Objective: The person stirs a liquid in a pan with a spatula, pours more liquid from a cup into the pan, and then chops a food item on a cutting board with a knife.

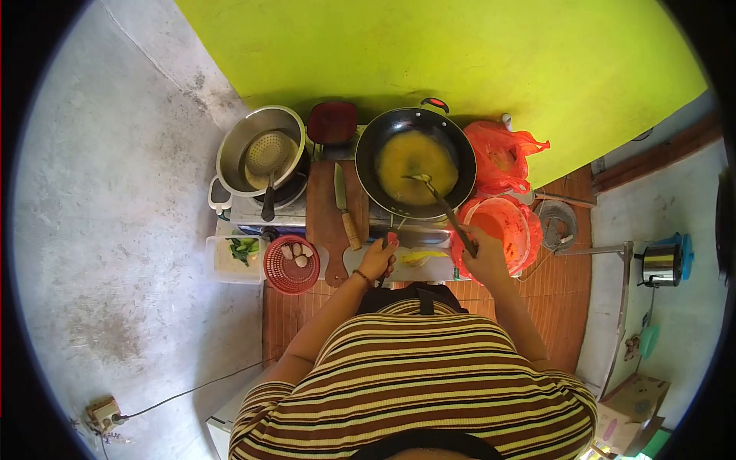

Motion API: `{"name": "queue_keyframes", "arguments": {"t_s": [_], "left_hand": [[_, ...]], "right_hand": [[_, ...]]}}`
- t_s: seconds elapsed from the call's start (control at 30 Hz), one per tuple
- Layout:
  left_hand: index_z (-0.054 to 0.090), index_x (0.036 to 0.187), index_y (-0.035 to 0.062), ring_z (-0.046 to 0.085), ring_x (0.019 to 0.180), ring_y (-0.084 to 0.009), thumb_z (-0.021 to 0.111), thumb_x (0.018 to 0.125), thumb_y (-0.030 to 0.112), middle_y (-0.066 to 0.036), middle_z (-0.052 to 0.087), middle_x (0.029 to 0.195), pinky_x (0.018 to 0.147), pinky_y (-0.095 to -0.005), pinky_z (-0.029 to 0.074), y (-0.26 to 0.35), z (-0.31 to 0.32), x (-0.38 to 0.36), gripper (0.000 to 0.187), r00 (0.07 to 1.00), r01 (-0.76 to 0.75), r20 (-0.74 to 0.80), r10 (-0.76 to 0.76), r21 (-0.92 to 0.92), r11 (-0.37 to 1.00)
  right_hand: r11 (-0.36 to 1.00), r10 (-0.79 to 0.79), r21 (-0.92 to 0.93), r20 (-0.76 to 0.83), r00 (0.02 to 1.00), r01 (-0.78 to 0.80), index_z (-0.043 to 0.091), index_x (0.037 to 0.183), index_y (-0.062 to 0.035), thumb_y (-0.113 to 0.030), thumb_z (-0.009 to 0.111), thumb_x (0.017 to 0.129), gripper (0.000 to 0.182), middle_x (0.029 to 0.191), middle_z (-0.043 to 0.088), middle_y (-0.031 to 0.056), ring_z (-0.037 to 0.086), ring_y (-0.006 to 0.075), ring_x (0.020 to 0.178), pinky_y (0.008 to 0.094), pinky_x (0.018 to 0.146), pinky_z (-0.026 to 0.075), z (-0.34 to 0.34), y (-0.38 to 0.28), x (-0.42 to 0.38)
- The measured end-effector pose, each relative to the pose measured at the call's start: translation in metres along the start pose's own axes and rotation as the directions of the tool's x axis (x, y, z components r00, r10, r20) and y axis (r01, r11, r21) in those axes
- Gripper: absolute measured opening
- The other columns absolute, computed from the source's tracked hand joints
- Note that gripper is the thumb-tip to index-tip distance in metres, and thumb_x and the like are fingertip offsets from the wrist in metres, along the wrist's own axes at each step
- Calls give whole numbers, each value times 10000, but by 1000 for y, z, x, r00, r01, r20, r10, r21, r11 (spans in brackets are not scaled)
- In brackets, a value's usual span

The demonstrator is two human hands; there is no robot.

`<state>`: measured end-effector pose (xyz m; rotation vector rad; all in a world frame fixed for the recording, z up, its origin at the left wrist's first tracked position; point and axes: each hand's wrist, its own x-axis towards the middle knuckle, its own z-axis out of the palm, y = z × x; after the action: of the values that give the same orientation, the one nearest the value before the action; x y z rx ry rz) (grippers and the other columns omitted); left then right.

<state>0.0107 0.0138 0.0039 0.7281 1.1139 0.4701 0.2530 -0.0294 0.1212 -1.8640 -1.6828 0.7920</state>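
A black wok [369, 165] stands at the back of the counter with yellowish liquid [418, 157] in it. My left hand [376, 259] is closed round the wok's handle [392, 238], whose red part shows above the fingers. In my right hand [486, 257] is a spatula [448, 211], its head dipped in the liquid near the middle of the wok. Left of the wok lies a wooden cutting board [325, 203] with a knife [340, 195] on it, the wooden knife handle close to my left hand.
A metal pot [228, 157] holding a perforated skimmer [268, 153] stands at left. Before it are a red basket [282, 282] with several bulbs and a clear container [218, 268] with greens. Red plastic bags [491, 149] and a red-lined bucket [529, 238] stand right of the wok.
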Motion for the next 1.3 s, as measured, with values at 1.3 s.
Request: {"name": "queue_keyframes", "arguments": {"t_s": [1.3], "left_hand": [[453, 937, 119, 418, 426, -80, 529, 911, 310, 21, 450, 627, 380, -233, 332, -3, -3, 1, 207, 999, 33, 20, -33, -27, 999]], "right_hand": [[978, -194, -72, 7, 981, 194, 529, 1134, -85, -25, 554, 708, 431, 759, 580, 208, 587, 376, 719, 458, 646, 475, 52, 14, 18]]}}
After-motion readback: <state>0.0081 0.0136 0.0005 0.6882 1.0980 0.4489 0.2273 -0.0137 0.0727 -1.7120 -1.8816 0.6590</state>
